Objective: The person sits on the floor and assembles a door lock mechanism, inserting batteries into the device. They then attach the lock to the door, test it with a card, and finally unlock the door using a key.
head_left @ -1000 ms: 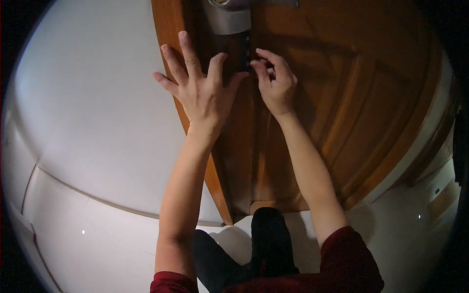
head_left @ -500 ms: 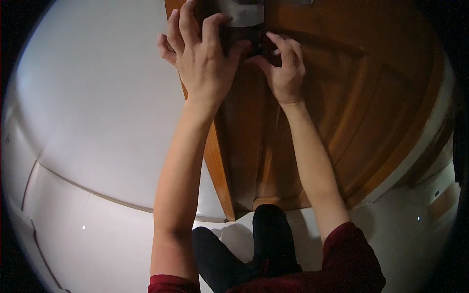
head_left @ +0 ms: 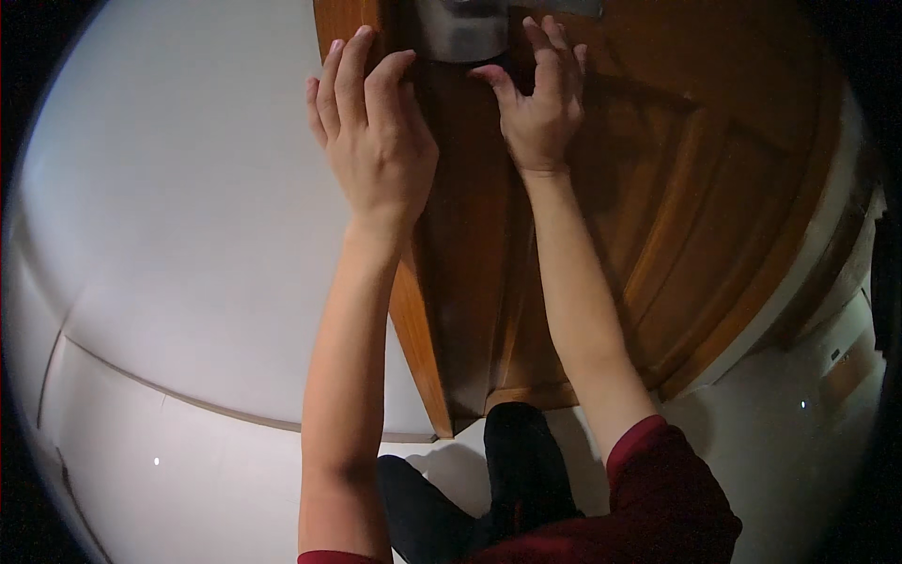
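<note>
A grey metal lock housing [head_left: 465,36] is fixed high on a brown wooden door [head_left: 460,207], cut off by the top of the view. My left hand [head_left: 381,141] is raised at the wooden door frame [head_left: 420,348], fingers spread and gently curved, with nothing seen in it. Whether its fingertips touch the frame cannot be made out. To the right, my right hand [head_left: 545,113] is beside the housing's lower right corner. Its thumb stretches toward the housing's bottom edge, apart from the upright fingers, and no object shows between them.
A smooth white wall [head_left: 188,226] fills the left side, meeting a pale, shiny floor [head_left: 216,479] below. My legs in dark trousers [head_left: 521,461] are close to the door's foot. A grey strip [head_left: 568,7] is on the door at the top.
My left hand has drawn back from below the housing, down and left, its thumb leaving the spot near my right hand. My right hand has shifted upward, and its fingers now point up.
</note>
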Available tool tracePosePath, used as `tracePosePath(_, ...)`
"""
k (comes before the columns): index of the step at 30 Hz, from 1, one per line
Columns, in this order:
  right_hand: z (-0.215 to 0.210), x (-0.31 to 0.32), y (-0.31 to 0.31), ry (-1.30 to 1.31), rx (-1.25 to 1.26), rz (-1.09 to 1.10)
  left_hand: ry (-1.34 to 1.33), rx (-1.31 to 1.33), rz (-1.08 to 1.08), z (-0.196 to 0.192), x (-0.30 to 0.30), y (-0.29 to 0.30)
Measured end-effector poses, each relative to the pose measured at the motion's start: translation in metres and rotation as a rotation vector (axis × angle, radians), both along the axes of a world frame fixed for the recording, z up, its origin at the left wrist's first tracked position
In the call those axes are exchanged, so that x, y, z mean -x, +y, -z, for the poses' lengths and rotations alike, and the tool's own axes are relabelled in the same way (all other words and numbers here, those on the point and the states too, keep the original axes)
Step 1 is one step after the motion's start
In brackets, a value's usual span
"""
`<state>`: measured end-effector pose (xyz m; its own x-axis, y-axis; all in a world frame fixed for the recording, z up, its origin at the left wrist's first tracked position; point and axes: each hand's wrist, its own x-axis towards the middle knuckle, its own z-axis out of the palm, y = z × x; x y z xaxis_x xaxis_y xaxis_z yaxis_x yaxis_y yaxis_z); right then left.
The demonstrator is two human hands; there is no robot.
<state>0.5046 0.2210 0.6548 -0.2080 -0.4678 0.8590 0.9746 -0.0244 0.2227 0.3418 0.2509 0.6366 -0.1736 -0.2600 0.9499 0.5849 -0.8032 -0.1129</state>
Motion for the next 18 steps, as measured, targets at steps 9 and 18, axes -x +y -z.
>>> tracePosePath(9, -0.002, 0.002, -0.006, 0.040, 0.012, 0.165, -0.011, -0.006, 0.008, 0.003, 0.001, -0.007)
tracePosePath(18, -0.017, -0.034, -0.004, -0.099, 0.263, 0.079, 0.079, 0.131, -0.107, -0.023, -0.018, -0.015)
